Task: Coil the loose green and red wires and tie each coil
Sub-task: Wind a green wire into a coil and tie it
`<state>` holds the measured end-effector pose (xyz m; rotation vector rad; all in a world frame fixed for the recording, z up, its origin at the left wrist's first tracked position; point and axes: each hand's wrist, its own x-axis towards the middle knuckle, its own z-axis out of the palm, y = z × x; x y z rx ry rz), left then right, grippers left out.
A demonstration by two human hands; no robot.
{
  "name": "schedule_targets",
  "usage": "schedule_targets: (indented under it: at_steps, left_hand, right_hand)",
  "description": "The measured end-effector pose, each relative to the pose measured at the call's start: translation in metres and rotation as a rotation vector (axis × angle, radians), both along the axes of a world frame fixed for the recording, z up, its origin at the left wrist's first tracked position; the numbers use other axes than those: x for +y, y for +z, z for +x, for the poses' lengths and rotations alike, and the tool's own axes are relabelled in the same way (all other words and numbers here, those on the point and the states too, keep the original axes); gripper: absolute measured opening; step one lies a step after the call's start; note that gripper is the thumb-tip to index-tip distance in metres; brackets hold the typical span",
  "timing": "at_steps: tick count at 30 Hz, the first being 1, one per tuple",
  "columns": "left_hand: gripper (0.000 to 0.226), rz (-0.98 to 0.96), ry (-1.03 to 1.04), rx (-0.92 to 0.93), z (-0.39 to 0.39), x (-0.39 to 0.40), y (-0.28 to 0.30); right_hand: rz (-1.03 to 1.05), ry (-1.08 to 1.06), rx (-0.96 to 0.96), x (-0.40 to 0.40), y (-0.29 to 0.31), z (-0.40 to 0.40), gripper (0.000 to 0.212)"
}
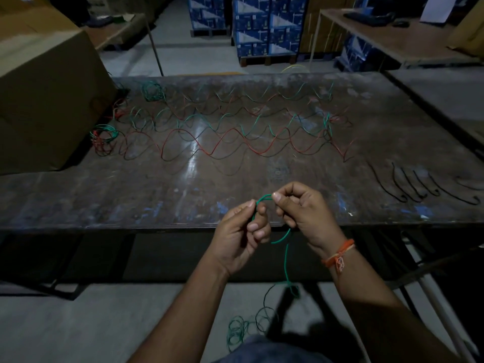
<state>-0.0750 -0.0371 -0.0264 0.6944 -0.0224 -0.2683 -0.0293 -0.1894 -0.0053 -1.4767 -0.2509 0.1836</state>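
Both hands are working at the near edge of the desk (78, 200), at about 6 o'clock in the head view. The left hand (239, 237) is pinching a green wire (286, 260) between thumb and forefinger, its other fingers curled in, so this grip is closed on the wire. The right hand (303, 210), just beside it toward 3 o'clock, is pinching the same wire at a small loop arching between the two hands; this grip is likewise closed on the wire. An orange thread bracelet (339, 254) is sitting on the right wrist.

From the hands the green wire is hanging down toward 6 o'clock, passing a small knot-like kink and trailing onto the floor (78, 323), where it is lying in loose rings.

On the desk, toward 12 o'clock, loose red and green wires (222, 132) are lying in long wavy rows across the middle. At about 10 o'clock, two small coils are resting near a large cardboard box (44, 100): a green coil (153, 91) farther back and a mixed red and green coil (103, 138) nearer. At 3 o'clock, several short dark ties (416, 186) are lying side by side, apart from the wavy wires.

Stacked blue cartons (262, 24) are standing at 12 o'clock beyond the desk
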Motion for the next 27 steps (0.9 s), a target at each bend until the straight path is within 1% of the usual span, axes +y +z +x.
schedule_targets:
  at_steps: [2,5,8,11,13,16,20,24,25,27]
  left_hand:
    - [0.022,-0.049,0.017,0.016,0.001,0.002,0.002]
    - [0.031,-0.141,-0.011,0.018,0.005,0.005,0.005]
    - [0.037,-0.126,-0.02,0.027,0.009,0.003,0.004]
    - [0.036,-0.11,-0.06,0.019,0.014,-0.004,0.005]
    - [0.032,-0.104,-0.076,0.02,0.019,-0.01,0.009]
    - [0.027,-0.125,-0.109,0.027,0.027,-0.026,0.012]
    - [0.031,-0.004,-0.112,0.009,0.036,-0.062,0.015]
    - [0.037,0.119,-0.01,-0.001,0.048,-0.099,0.022]
    - [0.037,0.132,0.01,-0.009,0.05,-0.107,0.025]
    - [0.035,0.083,0.003,-0.028,0.054,-0.12,0.028]
  right_hand:
    - [-0.009,0.016,0.001,0.003,0.002,0.002,0.011]
    - [-0.005,0.032,0.021,0.007,0.002,0.002,0.011]
    - [0.028,-0.015,-0.01,0.007,-0.001,0.004,0.011]
    - [0.059,-0.049,-0.008,-0.002,-0.002,0.007,0.012]
    - [0.014,-0.01,-0.013,-0.016,0.0,0.011,0.012]
    - [-0.075,0.048,-0.073,-0.047,0.007,0.022,0.013]
    - [-0.097,-0.024,-0.185,-0.082,0.018,0.041,0.015]
    - [-0.039,-0.046,-0.224,-0.109,0.021,0.055,0.012]
    - [-0.027,-0.065,-0.231,-0.117,0.022,0.059,0.01]
    - [-0.015,-0.115,-0.235,-0.134,0.022,0.066,0.009]
